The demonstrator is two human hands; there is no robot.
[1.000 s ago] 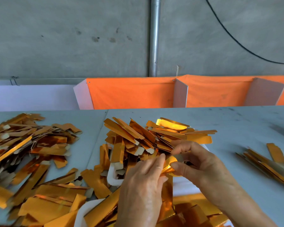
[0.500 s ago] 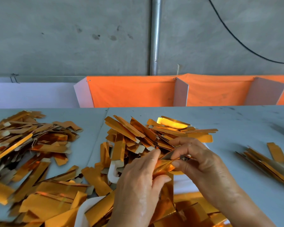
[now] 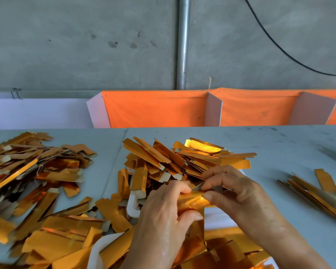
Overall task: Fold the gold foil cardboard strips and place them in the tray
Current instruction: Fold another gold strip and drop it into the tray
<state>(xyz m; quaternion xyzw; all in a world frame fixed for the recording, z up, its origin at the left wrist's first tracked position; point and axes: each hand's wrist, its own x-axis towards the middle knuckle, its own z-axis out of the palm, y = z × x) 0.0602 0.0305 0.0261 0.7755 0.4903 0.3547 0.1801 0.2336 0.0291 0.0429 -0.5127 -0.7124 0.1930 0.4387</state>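
Two hands, one strip: a single gold foil strip (image 3: 193, 199) is held between them at lower centre of the frame, above the heaped tray (image 3: 132, 204).
Step in hand: a lengthwise fold is judged to be under way; the crease is best run along the scored line with both thumbs close together, and pressed flat before release.
Left hand (image 3: 163, 216): fingers curled over the near end of the strip, thumb tucked beneath; the strip is gripped, not merely touched.
Right hand (image 3: 239, 193): narrowly closed; the upper edge of the strip is pinched between fingertips and thumb.
Tray: only white rim parts are shown under the pile of folded strips (image 3: 182, 158) at centre; its full outline cannot be told.
Loose strips (image 3: 33, 171): a heap spread over the left of the tabletop (image 3: 279, 144).
Small stack (image 3: 314, 191): laid at right of the frame, well apart from the hands.
Caution: foil is judged slippery and easily dented; a skewed crease would be hard to correct.
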